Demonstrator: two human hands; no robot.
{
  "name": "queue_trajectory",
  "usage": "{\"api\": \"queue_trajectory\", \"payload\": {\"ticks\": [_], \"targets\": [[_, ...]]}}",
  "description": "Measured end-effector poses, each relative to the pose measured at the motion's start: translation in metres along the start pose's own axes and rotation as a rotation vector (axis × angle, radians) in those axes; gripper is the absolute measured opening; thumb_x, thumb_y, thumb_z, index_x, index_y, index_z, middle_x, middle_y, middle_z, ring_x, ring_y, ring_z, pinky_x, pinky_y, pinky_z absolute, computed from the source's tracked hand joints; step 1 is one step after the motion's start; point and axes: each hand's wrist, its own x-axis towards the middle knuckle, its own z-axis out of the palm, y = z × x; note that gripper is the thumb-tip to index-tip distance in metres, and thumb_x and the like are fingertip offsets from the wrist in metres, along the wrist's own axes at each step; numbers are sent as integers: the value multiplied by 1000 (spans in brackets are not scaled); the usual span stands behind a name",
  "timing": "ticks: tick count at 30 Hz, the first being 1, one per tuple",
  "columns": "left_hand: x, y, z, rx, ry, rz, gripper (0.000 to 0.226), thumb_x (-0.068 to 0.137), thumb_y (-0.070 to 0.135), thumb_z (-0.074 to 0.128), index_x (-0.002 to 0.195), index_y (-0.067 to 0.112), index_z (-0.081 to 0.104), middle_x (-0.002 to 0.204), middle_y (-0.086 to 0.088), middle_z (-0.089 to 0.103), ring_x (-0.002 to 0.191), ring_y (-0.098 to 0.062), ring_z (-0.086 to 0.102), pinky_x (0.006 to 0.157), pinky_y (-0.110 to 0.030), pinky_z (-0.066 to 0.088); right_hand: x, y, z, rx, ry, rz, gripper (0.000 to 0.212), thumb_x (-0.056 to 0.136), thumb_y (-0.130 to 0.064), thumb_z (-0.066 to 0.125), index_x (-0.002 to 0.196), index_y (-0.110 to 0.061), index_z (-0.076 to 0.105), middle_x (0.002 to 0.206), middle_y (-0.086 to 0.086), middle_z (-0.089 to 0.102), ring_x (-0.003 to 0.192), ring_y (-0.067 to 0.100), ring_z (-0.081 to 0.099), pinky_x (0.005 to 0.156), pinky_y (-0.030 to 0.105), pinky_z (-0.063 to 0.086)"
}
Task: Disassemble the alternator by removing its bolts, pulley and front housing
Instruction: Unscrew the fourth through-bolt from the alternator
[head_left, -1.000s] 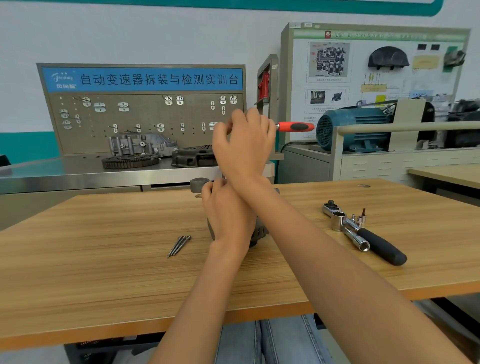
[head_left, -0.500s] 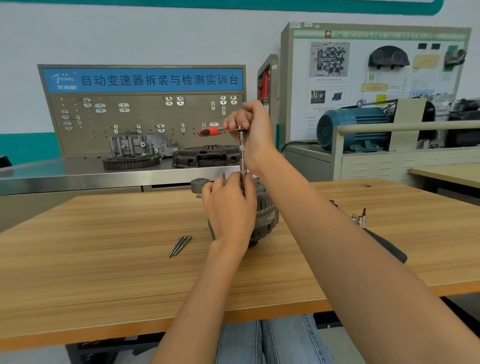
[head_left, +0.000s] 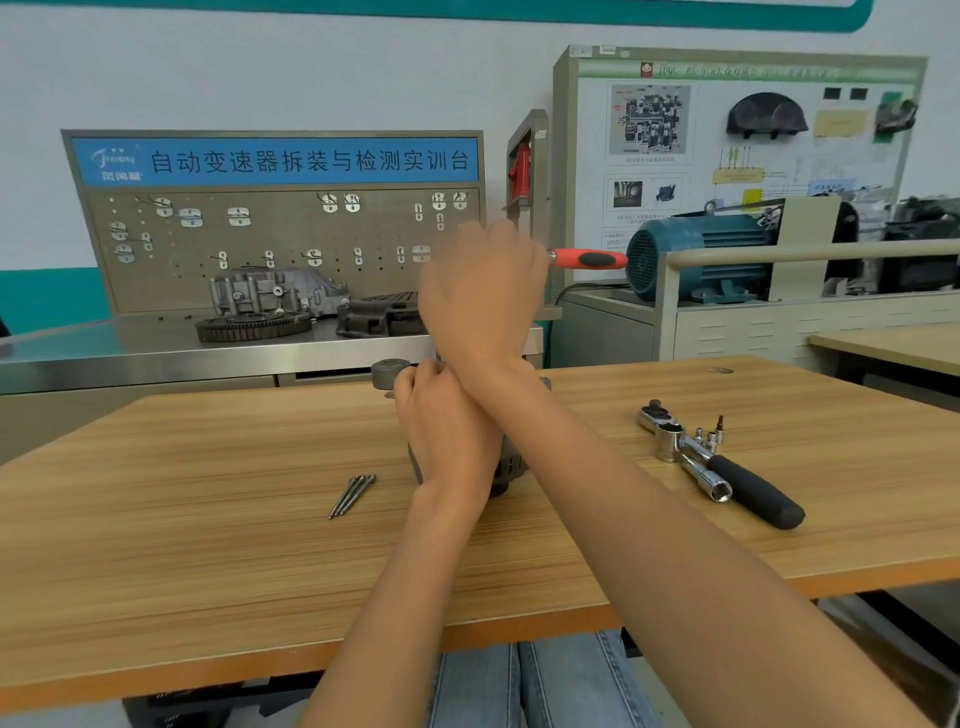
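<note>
The right hand (head_left: 480, 291) gripped a red-handled ratchet (head_left: 587, 258) above the alternator (head_left: 511, 467), which the left hand (head_left: 447, 431) held near the bench's (head_left: 208, 545) far edge, mid-width.

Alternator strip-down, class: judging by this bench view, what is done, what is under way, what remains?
Done: long bolts lie loose on the table. Under way: left hand steadies the alternator; right hand grips the red-handled ratchet above. Remaining, apparently: separating the housing.
</note>
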Motion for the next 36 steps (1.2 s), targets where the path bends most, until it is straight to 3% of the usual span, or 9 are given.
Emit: {"api": "queue_trajectory", "payload": {"ticks": [8, 13, 18, 22, 25, 27, 29, 32, 36], "targets": [[0, -2, 2, 36, -19, 11, 15, 81, 4, 55, 67, 11, 56, 69, -8, 60, 81, -26, 53, 82, -25, 23, 2, -6, 3, 141, -30, 43, 17, 82, -19, 50, 69, -10, 54, 74, -3, 42, 78, 16, 39, 93, 33, 30], [1, 0, 2, -42, 15, -53, 16, 90, 18, 51, 77, 10, 58, 70, 1, 47, 73, -17, 38, 88, -30, 28, 19, -11, -9, 891, -237, 508, 42, 91, -9, 41, 50, -16, 33, 53, -3, 35, 58, 14, 36, 68, 33, 36], [0, 2, 2, -53, 45, -35, 31, 97, 29, 44, 83, 10, 64, 69, 5, 47, 72, -14, 39, 87, -32, 30, 35, -1, -13, 1218, -425, 682, 46, 94, -12, 33, 47, -15, 33, 42, 0, 38, 50, 15, 41, 77, 33, 44], [1, 0, 1, -47, 25, -44, 29, 97, 27, 45, 88, 9, 67, 75, -5, 61, 75, -16, 44, 90, -32, 29, 32, -2, -12, 1145, -357, 696, 47, 94, -10, 35, 47, -13, 36, 47, 2, 40, 54, 16, 42, 70, 26, 47], [1, -2, -3, -47, -8, -34, 17, 90, 11, 50, 75, 9, 59, 72, -8, 57, 74, -20, 43, 86, -30, 28, 18, -8, -7, 833, -260, 424, 41, 93, -10, 42, 52, -14, 38, 56, -1, 39, 57, 12, 37, 65, 29, 38], [1, -4, -4, -57, -30, -38, 21, 86, 3, 50, 68, 14, 50, 73, -8, 58, 78, -20, 46, 83, -25, 25, 4, -10, 1, 346, -158, 156, 24, 88, -16, 49, 64, -13, 49, 71, -1, 45, 72, 13, 41, 82, 30, 36], [0, -6, -4, -39, -39, -33, 23, 87, 3, 50, 69, 16, 48, 77, -9, 62, 83, -20, 49, 82, -20, 21, -3, -10, 5, 65, -49, 89, 14, 83, -21, 52, 77, -10, 59, 83, 1, 49, 86, 16, 43, 103, 33, 26], [0, -5, -2, 9, -65, -21, 20, 87, 5, 49, 71, 16, 51, 79, -7, 62, 87, -21, 52, 87, -23, 24, 0, -11, 4, 176, -17, 124, 14, 84, -19, 52, 72, -12, 55, 80, -2, 45, 85, 17, 43, 104, 36, 25], [1, -4, 1, 113, -62, 7, 14, 85, 9, 49, 73, 15, 53, 70, 0, 54, 81, -21, 51, 80, -23, 21, 9, -12, -1, 412, -61, 186, 38, 88, -16, 49, 52, -18, 38, 63, -7, 38, 69, 12, 38, 91, 36, 33]]}}
